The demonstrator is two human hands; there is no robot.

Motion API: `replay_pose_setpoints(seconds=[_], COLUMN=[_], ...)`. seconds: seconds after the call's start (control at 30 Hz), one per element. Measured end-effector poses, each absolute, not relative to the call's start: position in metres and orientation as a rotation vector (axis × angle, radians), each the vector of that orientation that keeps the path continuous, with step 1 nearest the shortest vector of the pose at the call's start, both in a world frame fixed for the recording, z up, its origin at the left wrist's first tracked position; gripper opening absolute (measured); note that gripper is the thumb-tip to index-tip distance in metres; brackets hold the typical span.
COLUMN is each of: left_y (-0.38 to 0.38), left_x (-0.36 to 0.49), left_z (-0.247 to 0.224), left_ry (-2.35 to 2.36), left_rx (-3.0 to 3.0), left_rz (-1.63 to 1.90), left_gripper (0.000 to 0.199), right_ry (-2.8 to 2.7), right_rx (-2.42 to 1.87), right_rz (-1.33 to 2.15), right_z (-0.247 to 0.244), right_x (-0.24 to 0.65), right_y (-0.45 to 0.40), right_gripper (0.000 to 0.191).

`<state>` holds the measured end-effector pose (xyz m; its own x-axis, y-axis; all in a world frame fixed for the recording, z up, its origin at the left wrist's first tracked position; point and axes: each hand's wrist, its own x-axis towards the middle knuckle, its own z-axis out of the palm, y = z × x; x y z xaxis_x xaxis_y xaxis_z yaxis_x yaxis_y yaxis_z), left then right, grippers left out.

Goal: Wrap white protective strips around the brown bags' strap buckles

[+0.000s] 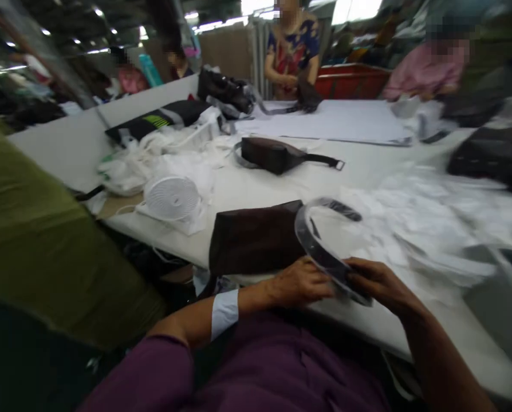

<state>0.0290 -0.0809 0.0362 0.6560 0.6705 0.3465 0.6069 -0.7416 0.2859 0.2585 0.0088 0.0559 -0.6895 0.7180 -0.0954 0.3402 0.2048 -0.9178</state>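
A dark brown bag (pixel 256 237) lies at the near edge of the table, in front of me. Its strap (pixel 320 249), sleeved in clear plastic, curves up from the bag's right side and back toward me. My right hand (pixel 378 281) is closed round the strap's near part, thumb on top. My left hand (pixel 301 281) is closed beside it, fingers curled at the strap's edge; blur hides part of this grip. A second brown bag (pixel 267 153) with a black buckled strap sits farther back on the table.
A white round fan (pixel 172 197) stands to the left, before heaped white wrapping (pixel 153 151). More crumpled white sheets (pixel 432 223) cover the table's right. Across the table, one co-worker (pixel 292 51) handles a dark item; another person in pink (pixel 430 71) is at the right.
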Motion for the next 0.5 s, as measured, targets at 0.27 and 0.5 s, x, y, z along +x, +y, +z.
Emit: replay_pose_setpoints(seconds=[0.27, 0.5], left_y=[-0.243, -0.296], left_x=[-0.082, -0.154], left_z=[0.017, -0.029], left_ry=[2.269, 2.421], left_rx=[1.508, 0.505], left_rz=[1.382, 1.363], left_gripper=[0.019, 0.035], right_ry=[-2.206, -1.993], right_rx=[-1.196, -1.157], right_rz=[0.902, 1.496], right_z=[0.009, 0.025], right_x=[0.248, 0.259], right_y=[0.026, 0.051], right_gripper=[0.048, 0.049])
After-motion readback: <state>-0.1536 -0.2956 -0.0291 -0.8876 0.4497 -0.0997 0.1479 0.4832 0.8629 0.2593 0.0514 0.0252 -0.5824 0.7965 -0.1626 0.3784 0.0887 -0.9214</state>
